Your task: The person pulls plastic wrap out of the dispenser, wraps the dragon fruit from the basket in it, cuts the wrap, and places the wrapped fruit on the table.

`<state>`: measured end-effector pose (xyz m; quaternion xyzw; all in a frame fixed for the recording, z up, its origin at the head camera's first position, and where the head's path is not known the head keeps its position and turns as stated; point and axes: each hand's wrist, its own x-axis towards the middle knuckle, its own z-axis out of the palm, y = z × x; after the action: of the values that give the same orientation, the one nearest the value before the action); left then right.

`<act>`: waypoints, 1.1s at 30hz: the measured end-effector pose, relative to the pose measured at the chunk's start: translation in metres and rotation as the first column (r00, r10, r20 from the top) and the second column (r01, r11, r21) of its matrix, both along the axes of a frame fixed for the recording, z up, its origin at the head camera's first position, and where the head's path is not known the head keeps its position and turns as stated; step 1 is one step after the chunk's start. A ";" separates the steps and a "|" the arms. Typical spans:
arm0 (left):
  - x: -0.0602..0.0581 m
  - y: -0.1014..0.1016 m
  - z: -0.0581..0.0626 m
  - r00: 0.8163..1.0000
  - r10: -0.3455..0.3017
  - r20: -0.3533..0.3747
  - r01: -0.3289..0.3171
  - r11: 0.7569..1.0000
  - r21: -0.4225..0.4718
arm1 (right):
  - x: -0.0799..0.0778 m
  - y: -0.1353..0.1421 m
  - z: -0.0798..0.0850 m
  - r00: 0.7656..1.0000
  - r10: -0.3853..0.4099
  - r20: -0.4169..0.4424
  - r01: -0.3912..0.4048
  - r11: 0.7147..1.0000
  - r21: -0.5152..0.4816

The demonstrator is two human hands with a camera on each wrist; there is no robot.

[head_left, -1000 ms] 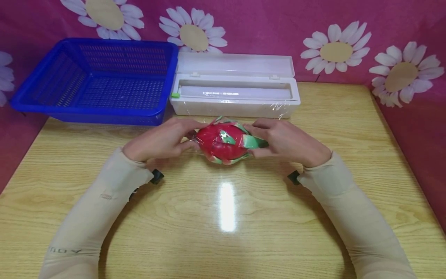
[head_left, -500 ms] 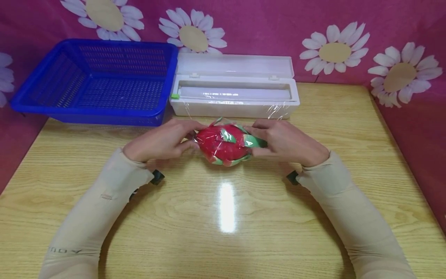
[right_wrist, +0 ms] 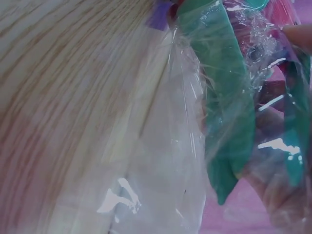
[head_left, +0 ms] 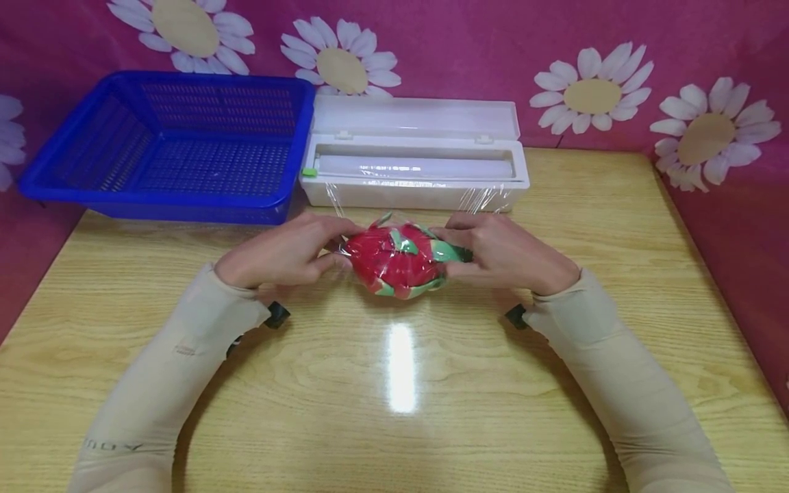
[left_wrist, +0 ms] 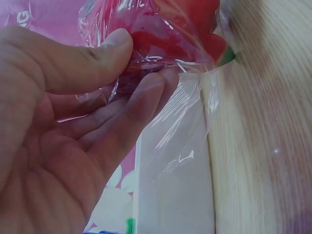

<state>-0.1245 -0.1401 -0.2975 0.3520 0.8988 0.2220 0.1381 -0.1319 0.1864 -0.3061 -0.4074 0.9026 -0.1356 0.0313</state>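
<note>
A red dragon fruit (head_left: 392,263) with green leaf tips is wrapped in clear cling film (left_wrist: 178,112) and held above the table, between both hands. My left hand (head_left: 286,250) pinches its left end through the film, thumb above and fingers below in the left wrist view. At the leafy end, my right hand (head_left: 508,252) grips the fruit; in the right wrist view, film and green leaves (right_wrist: 224,102) cover much of that hand. From the fruit, the film stretches back to a white cling film dispenser (head_left: 413,195), whose lid stands raised over a roll (head_left: 416,166).
A blue plastic basket (head_left: 166,200) stands at the back left, beside the dispenser. A green slider (head_left: 309,172) sits at the dispenser's left end. The wooden table (head_left: 401,438) meets a pink flowered cloth (head_left: 468,55) behind and at the sides.
Both hands have drawn the wrapped dragon fruit slightly toward the person. The film between it and the dispenser looks tauter, with creases at both sides. Basket and dispenser have stayed put.
</note>
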 end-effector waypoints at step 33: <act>0.001 -0.001 0.003 0.998 -0.023 0.063 0.024 0.999 -0.026 | -0.002 -0.001 -0.004 0.993 0.018 0.115 -0.008 0.996 -0.088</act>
<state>-0.1236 -0.1415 -0.2945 0.3534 0.8927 0.2192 0.1737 -0.1342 0.1854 -0.3098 -0.4059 0.8897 -0.1982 0.0663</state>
